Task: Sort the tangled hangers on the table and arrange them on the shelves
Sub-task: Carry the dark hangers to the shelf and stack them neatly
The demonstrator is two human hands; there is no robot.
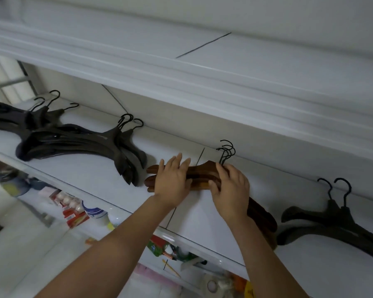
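light: dim, cool, diffuse | shadows: soft, faint beneath black hangers [80,143] | glare: thin highlights on near shelf [91,175] edge | blur: far-left corner smeared, overall soft | edges: wide-angle bowing

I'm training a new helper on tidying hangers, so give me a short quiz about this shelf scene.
1. True or false: the brown wooden hangers lie on the same shelf as the dark hangers.
2. Which hands touch the brown wooden hangers? A) left only B) right only C) both
3. Fill in: the dark pair at the far right shows ___ hooks.
Key: 1 true. 2 C: the left hand and the right hand both rest on them. 3 two.
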